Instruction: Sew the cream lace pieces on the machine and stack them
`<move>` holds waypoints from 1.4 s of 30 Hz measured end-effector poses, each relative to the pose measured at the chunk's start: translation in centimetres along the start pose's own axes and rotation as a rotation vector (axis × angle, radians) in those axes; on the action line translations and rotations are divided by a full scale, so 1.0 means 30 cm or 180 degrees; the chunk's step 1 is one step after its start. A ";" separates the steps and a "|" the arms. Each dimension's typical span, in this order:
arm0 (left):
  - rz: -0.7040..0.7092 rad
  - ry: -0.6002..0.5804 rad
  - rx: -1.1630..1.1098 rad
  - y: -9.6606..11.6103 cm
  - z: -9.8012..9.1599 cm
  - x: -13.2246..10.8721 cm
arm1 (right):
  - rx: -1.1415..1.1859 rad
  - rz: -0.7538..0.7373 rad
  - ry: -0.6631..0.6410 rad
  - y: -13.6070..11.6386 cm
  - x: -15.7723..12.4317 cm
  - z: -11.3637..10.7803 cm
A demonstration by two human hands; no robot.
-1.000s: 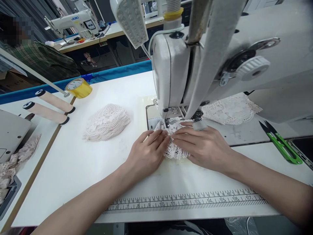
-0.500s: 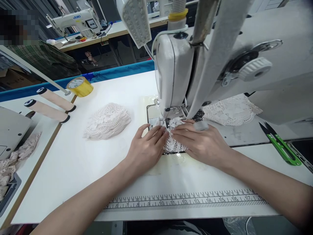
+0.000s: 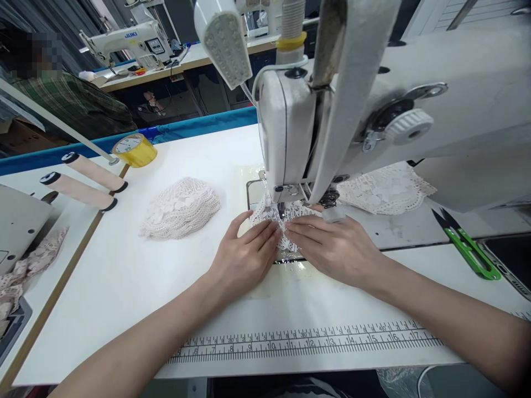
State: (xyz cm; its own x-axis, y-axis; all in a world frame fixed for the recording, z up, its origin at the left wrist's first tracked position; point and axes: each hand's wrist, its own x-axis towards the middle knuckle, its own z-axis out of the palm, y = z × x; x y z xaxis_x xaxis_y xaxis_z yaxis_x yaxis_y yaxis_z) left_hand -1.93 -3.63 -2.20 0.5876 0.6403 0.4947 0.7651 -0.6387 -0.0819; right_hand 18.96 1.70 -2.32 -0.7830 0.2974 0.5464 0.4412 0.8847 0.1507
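Observation:
A piece of white lace [image 3: 287,242] lies under the needle and presser foot [image 3: 281,211] of the white sewing machine [image 3: 279,130]. My left hand [image 3: 245,251] rests on its left edge, fingers stretched flat and thumb apart. From the other side, my right hand [image 3: 338,249] lies flat on the lace with its fingertips close to the foot. Part of the right thumb or index finger is hidden behind the machine's parts. A stack of lace pieces [image 3: 180,209] sits to the left of my hands. More lace [image 3: 384,189] lies behind the needle, under the machine arm.
Green thread snips [image 3: 470,249] lie at the right. On the left are two thread cones [image 3: 78,190] and a roll of yellow tape [image 3: 135,150]. A printed ruler [image 3: 309,341] runs along the front edge. Beyond, a person [image 3: 70,102] sits near another sewing machine [image 3: 128,44].
The lace has moved away from me under the foot, and more of it shows behind and left of the needle. Both hands stay on it. The view has shifted slightly.

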 end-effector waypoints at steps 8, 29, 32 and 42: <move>-0.0168 -0.0114 -0.0041 -0.010 0.014 0.011 | -0.0092 0.0108 0.0022 0.011 0.004 0.007; -0.0254 -0.0187 -0.0097 -0.010 0.009 0.014 | -0.0350 0.0161 -0.0149 0.008 0.006 0.003; -0.0353 -0.0275 -0.0044 -0.013 0.010 0.017 | -0.0303 0.0261 -0.0200 0.010 0.012 0.006; -0.0434 -0.0317 0.0024 -0.010 0.010 0.010 | -0.0150 0.0378 -0.0236 0.004 0.014 0.003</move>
State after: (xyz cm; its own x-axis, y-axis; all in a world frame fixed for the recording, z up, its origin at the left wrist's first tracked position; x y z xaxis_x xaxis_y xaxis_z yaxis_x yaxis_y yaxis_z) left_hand -1.89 -3.12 -2.28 0.5010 0.7602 0.4136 0.8413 -0.5400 -0.0264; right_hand 18.64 1.96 -2.16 -0.7536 0.4262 0.5004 0.5513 0.8244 0.1282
